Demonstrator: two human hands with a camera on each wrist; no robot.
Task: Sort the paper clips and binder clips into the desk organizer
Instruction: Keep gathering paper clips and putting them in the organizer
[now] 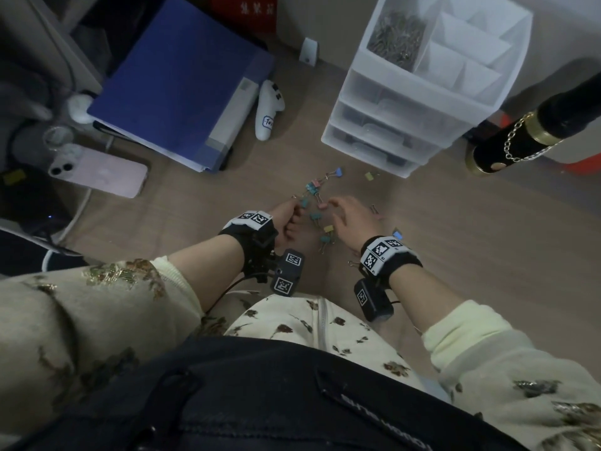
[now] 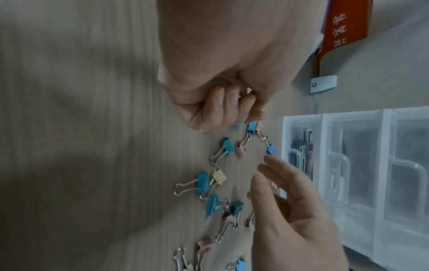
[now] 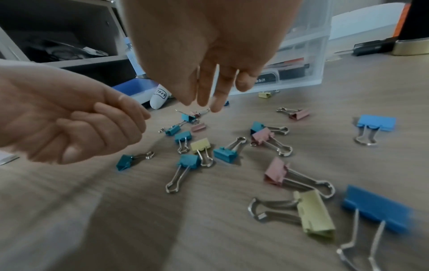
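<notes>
Several small binder clips (image 1: pixel 327 228) in teal, pink, yellow and blue lie scattered on the wooden surface (image 3: pixel 199 144) (image 2: pixel 219 176). My left hand (image 1: pixel 286 216) is curled into a fist just left of them; a bit of silver wire (image 2: pixel 203 130) sticks out under the fist (image 3: pixel 81 126). My right hand (image 1: pixel 351 218) hovers over the clips with its fingers (image 3: pixel 206 91) straight and pointing down, holding nothing (image 2: pixel 278 185). The white desk organizer (image 1: pixel 383 138) stands beyond the clips. Paper clips (image 1: pixel 396 37) fill one of its top compartments.
A blue folder (image 1: pixel 182 83), a pink phone (image 1: pixel 100 174) and a white controller (image 1: pixel 270 109) lie to the left. A black cylinder with a gold chain (image 1: pixel 527 135) stands to the right of the organizer. My lap fills the near edge.
</notes>
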